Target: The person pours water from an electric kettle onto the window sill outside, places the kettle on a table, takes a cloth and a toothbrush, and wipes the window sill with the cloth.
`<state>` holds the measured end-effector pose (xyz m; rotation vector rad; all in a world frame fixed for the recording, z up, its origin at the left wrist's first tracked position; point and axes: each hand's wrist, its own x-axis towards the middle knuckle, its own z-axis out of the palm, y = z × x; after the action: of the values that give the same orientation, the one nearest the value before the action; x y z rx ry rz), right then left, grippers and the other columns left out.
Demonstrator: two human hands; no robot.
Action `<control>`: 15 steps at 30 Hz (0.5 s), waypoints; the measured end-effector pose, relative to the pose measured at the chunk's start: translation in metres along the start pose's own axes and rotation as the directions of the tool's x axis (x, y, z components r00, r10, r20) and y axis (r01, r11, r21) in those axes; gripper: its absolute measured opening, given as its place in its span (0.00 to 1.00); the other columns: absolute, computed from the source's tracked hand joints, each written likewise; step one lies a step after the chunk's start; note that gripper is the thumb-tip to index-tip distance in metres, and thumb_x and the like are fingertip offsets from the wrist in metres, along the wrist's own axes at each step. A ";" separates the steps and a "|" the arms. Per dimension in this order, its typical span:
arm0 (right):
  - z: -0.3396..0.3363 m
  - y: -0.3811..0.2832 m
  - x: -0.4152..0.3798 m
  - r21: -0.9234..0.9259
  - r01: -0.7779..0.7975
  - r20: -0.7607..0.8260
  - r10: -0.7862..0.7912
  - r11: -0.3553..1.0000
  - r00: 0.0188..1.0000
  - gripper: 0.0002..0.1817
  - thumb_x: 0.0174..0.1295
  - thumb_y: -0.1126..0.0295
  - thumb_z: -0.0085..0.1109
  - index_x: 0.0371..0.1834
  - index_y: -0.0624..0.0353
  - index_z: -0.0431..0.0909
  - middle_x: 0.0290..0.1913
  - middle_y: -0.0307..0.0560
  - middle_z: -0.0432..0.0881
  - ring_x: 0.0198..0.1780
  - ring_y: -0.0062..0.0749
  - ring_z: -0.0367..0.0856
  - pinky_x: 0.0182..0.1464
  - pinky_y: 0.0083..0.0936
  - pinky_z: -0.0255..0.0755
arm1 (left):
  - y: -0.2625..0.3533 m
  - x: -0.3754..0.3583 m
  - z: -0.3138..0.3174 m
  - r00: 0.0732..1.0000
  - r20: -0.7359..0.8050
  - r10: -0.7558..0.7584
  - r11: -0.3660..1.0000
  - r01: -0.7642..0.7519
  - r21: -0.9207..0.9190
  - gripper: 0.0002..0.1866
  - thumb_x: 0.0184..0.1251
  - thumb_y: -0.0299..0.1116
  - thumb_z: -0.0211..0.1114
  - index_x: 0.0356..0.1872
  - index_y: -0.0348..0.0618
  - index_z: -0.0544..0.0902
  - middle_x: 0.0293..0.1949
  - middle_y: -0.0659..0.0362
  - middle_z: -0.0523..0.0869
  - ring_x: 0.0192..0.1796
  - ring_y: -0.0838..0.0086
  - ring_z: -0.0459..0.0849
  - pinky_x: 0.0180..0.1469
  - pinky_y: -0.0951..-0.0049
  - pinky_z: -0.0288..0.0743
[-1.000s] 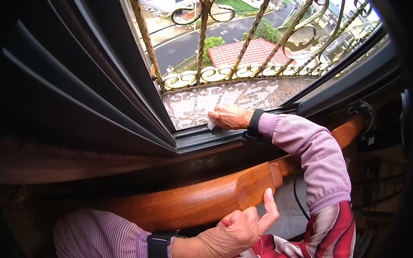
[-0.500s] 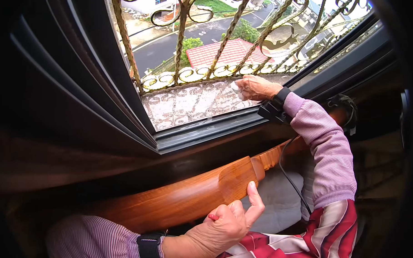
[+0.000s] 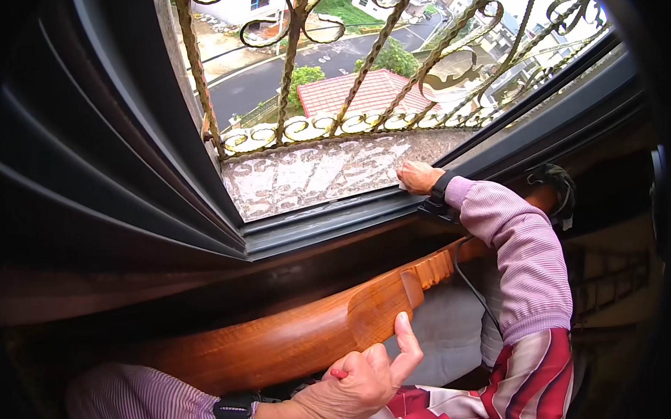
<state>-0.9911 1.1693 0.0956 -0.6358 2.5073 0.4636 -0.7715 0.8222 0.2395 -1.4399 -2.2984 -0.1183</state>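
Cloth (image 3: 402,183), a small pale scrap, shows only as a sliver at the fingertips of the right hand (image 3: 420,177), which is curled down over it and pressing it flat where the stone sill (image 3: 312,173) meets the dark window track (image 3: 328,216). Most of the cloth is hidden under the palm, so how firmly it is pinched cannot be told. The wrist carries a black band (image 3: 440,195) with a cable (image 3: 475,293) hanging from it down past the striped sleeve (image 3: 525,254).

Risk sits first with the cloth itself: the sill runs outward to the scrolled iron grille (image 3: 332,125), with open gaps and a street far below, and a loose scrap pushed too far could slide through and be lost. The sill looks rough and flaking, which could snag the fabric or scrape the knuckles. The dangling cable might catch on the track edge as the arm sweeps.

Lower down, the left hand (image 3: 367,378) is loosely closed, thumb up against the curved wooden backrest (image 3: 317,332), with something small and red tucked in the fist. That brace seems light; leaning further out over the backrest could let the thumb slip off the polished wood.
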 end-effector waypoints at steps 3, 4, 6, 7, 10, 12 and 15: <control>0.034 0.010 0.017 -0.086 0.192 0.063 -0.187 0.978 0.980 0.09 0.49 0.71 0.57 0.31 0.65 0.78 0.30 0.58 0.81 0.37 0.49 0.82 0.38 0.39 0.77 | 0.000 0.000 -0.005 1.000 0.007 -0.026 1.000 0.026 -0.002 0.22 0.54 0.34 0.52 0.47 0.29 0.78 0.47 0.49 0.81 0.20 0.79 0.64 0.22 0.72 0.56; 0.038 0.014 0.018 -0.092 0.248 0.028 -0.247 0.964 0.969 0.08 0.49 0.71 0.57 0.30 0.64 0.78 0.29 0.57 0.81 0.36 0.49 0.82 0.38 0.39 0.77 | 0.001 0.000 -0.004 0.999 0.001 -0.040 0.999 0.040 -0.016 0.22 0.54 0.34 0.52 0.47 0.30 0.78 0.47 0.49 0.81 0.20 0.79 0.64 0.23 0.72 0.56; 0.028 0.008 0.016 -0.062 0.283 -0.043 -0.286 0.957 0.957 0.08 0.48 0.71 0.58 0.29 0.64 0.77 0.29 0.56 0.81 0.35 0.48 0.82 0.38 0.38 0.76 | -0.001 0.001 -0.004 1.000 -0.002 -0.028 1.000 0.028 0.003 0.21 0.54 0.34 0.52 0.46 0.30 0.79 0.47 0.50 0.82 0.20 0.79 0.64 0.23 0.72 0.56; 0.020 -0.004 0.013 -0.020 0.265 -0.079 -0.266 0.964 0.961 0.08 0.48 0.71 0.57 0.29 0.64 0.77 0.29 0.55 0.81 0.35 0.48 0.81 0.38 0.38 0.76 | -0.002 0.001 -0.005 1.000 0.004 -0.003 0.999 0.002 0.035 0.21 0.54 0.34 0.52 0.46 0.30 0.79 0.47 0.51 0.82 0.20 0.79 0.64 0.23 0.72 0.56; 0.009 -0.029 0.021 0.123 0.251 -0.131 -0.235 0.960 0.963 0.09 0.51 0.69 0.56 0.32 0.62 0.74 0.31 0.52 0.80 0.36 0.46 0.81 0.38 0.40 0.75 | -0.007 0.003 -0.009 0.997 0.050 0.053 0.997 -0.056 0.058 0.20 0.55 0.34 0.52 0.44 0.31 0.80 0.49 0.52 0.81 0.20 0.78 0.65 0.22 0.73 0.56; 0.018 -0.029 0.036 0.197 0.291 -0.158 -0.263 0.936 0.952 0.10 0.52 0.68 0.56 0.34 0.62 0.74 0.29 0.51 0.79 0.33 0.45 0.80 0.36 0.41 0.74 | -0.008 0.003 -0.010 0.995 0.067 0.074 0.996 -0.077 0.048 0.18 0.55 0.33 0.52 0.43 0.31 0.80 0.50 0.53 0.81 0.20 0.78 0.65 0.22 0.73 0.55; -0.018 -0.043 0.031 0.696 0.230 -0.311 -0.003 0.680 0.950 0.14 0.56 0.69 0.54 0.43 0.64 0.75 0.23 0.48 0.81 0.26 0.32 0.81 0.31 0.30 0.75 | -0.007 0.003 -0.010 0.994 0.068 0.085 0.996 -0.088 0.031 0.16 0.55 0.31 0.53 0.41 0.31 0.80 0.51 0.53 0.80 0.20 0.78 0.65 0.22 0.72 0.55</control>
<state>-0.9996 1.1152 0.0853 -0.5462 2.5826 -0.7264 -0.7760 0.8191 0.2506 -1.5452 -2.2747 -0.0064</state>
